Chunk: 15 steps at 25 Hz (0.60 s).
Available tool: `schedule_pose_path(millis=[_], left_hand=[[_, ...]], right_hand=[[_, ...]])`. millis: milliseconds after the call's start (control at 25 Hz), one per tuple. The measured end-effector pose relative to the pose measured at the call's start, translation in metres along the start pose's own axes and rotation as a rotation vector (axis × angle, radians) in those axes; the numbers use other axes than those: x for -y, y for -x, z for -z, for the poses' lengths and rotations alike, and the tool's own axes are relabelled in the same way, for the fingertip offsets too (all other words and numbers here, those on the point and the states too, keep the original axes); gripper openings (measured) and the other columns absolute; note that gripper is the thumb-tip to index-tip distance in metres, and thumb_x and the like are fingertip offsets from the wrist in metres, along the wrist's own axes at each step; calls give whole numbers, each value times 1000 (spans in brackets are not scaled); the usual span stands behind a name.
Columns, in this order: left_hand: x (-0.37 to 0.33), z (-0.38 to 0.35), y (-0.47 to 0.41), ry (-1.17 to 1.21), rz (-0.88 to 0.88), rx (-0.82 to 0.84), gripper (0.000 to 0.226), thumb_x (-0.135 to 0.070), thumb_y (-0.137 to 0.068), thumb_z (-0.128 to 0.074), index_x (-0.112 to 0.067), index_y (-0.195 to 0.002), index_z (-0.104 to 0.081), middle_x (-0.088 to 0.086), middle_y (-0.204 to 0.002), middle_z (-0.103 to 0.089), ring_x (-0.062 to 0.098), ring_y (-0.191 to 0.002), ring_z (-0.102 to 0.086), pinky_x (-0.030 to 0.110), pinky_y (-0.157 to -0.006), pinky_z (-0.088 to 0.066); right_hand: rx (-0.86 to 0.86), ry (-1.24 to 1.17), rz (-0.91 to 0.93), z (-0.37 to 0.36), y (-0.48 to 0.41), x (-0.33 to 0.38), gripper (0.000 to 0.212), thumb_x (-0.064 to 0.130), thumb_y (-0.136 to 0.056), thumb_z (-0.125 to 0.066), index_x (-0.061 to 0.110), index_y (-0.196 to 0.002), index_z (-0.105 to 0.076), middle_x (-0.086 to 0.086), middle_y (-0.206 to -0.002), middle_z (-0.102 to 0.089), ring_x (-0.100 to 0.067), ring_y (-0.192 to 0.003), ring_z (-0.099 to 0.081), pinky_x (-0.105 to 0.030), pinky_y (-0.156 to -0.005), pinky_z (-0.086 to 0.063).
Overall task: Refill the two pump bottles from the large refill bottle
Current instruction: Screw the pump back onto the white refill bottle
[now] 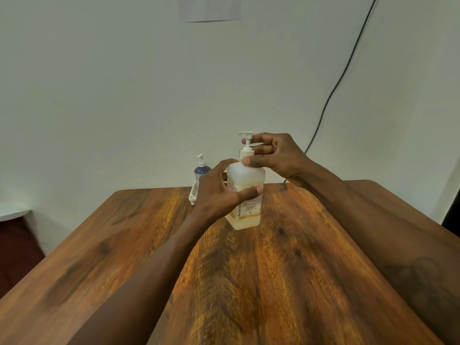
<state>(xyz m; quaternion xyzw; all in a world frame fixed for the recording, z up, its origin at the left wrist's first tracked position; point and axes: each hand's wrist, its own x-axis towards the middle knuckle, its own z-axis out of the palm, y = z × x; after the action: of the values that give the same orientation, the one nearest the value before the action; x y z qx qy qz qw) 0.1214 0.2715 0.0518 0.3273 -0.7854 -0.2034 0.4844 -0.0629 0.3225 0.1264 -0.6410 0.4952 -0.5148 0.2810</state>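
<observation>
A square pump bottle (246, 174) stands upright on the wooden table (273, 270), a little past the table's middle toward 12 o'clock. Its body is translucent white. A shallow layer of pale yellow liquid sits at the bottom, and a printed label faces the camera.

The left hand (219, 192) comes in from 7 o'clock and grips the bottle's body. Its fingers (251, 191) wrap around the label side, with the thumb lying across the front and the other fingertips curled over the shoulder at the bottle's 9 o'clock side.

The right hand (276, 158) reaches in from 4 o'clock and holds the pump (247, 141) on top of the bottle. The thumb presses against the collar where the pump meets the neck, and two fingers curl around the stem just under the white nozzle head. The pump sits on the neck; whether it is screwed tight or loosened cannot be told.

Behind the square bottle, at its 10 o'clock, a small pump bottle (201, 169) with a bluish-purple body and a white pump stands in a white rack (193, 194) at the far edge of the table, close to the wall (99, 95). The left hand partly hides both.

On the wall, a black cable (343, 75) runs down from 1 o'clock toward the table's far edge, and a sheet of paper (210, 8) hangs at 12 o'clock, cut off by the top of the view.
</observation>
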Motion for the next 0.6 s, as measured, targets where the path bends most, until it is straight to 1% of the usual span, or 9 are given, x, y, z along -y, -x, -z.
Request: schedule_pose_path(millis=[80,160,240,320,400,480,520,560,600], left_hand=[[-2,0,1,-16,-13,-20,79,-56,-68,-90,-28,-134,-58,-21,-111,-59,0,-95,-62,6,-70,-49],[-4,-1,3,-45,-37,-38,80,-57,-66,-90,-28,-134,-59,-26,-107,-55,-8,-87,-58,2,-67,-47],[-6,-2,5,-69,-46,-51,83,-59,-65,-90,-28,-135,-60,-25,-108,-55,-6,-86,-57,2,-66,-45],[-5,-2,4,-71,-55,-59,85,-62,-64,-90,-28,-136,-60,-23,-109,-57,-4,-91,-58,2,-67,-45],[-5,-1,2,-58,-52,-52,84,-62,-65,-89,-27,-135,-60,-21,-113,-60,-1,-95,-62,5,-71,-47],[-3,1,-1,-35,-41,-50,80,-62,-65,-89,-26,-132,-61,-15,-118,-67,7,-100,-66,14,-76,-55],[-3,2,-3,-34,-43,-50,81,-63,-65,-89,-26,-131,-61,-12,-120,-68,9,-102,-67,18,-77,-58],[-2,3,-4,-42,-48,-48,82,-64,-64,-88,-26,-132,-61,-11,-121,-69,10,-102,-67,19,-78,-59],[-3,2,-5,-51,-54,-48,82,-65,-64,-88,-26,-132,-61,-10,-122,-69,10,-102,-67,18,-79,-58]], right_hand=[[-127,13,-16,-6,-1,-2,51,15,-67,-94,9,-113,-72,-6,-104,-78,-16,-96,-75,-33,-87,-62],[-165,42,-61,-10,-3,-1,53,25,-60,-97,11,-105,-73,-8,-95,-76,-15,-88,-72,-29,-79,-62],[-138,99,-104,-13,-2,1,55,32,-62,-96,15,-108,-72,-2,-97,-74,-13,-88,-69,-27,-77,-60],[-75,119,-96,-14,-4,2,58,35,-69,-91,17,-120,-69,2,-109,-74,-14,-101,-70,-29,-86,-59],[27,-25,-57,-13,-5,0,61,29,-81,-83,17,-135,-60,-1,-124,-71,-16,-116,-67,-36,-100,-55],[108,-287,-52,-8,-6,0,58,12,-92,-71,12,-146,-49,-9,-134,-66,-21,-125,-64,-39,-105,-52],[131,-336,-34,-4,-6,1,56,5,-95,-65,9,-147,-46,-12,-135,-65,-23,-126,-64,-39,-104,-53],[131,-303,-7,-1,-4,1,54,1,-96,-62,8,-148,-46,-13,-134,-66,-24,-124,-65,-39,-103,-54],[115,-235,23,1,-2,1,53,2,-95,-65,7,-146,-48,-13,-131,-69,-23,-121,-67,-39,-101,-55]])
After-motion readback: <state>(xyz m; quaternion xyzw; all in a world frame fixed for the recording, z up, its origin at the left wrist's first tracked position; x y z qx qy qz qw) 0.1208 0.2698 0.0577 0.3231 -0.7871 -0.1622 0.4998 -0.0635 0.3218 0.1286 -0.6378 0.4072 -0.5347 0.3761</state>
